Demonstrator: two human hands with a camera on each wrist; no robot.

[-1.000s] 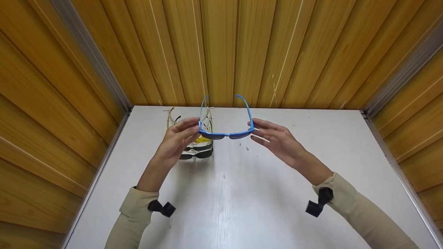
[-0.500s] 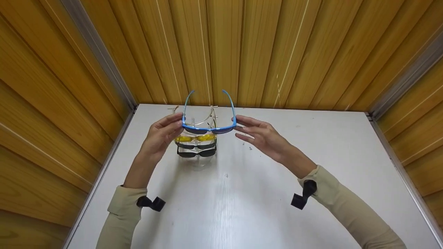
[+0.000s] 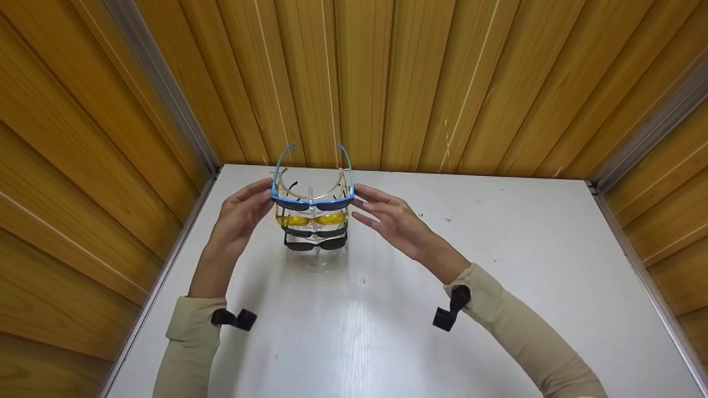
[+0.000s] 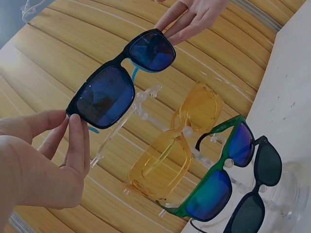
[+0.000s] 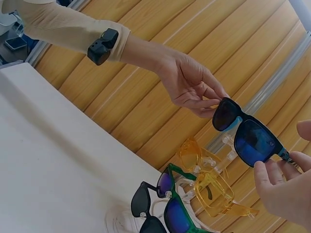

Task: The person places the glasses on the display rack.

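A pair of blue-framed sunglasses with dark bluish lenses is held level, its temples unfolded and pointing away from me. My left hand pinches the frame's left end near the hinge. At the opposite end, my right hand holds the right hinge between thumb and fingers. Both hands are above a clear display stand, the sunglasses over its upper part. Lower on the stand hang yellow glasses, green-framed sunglasses and, lowest, black sunglasses. Whether the blue pair touches the stand I cannot tell.
The stand is on a white table, towards its back left. Wood-patterned panels rise behind and on both sides, with metal strips at the corners. Small dark cameras sit on both wrists.
Both hands have carried the blue sunglasses leftward, from beside and partly over the stand to in line above the other glasses. The grip on both ends looks the same.
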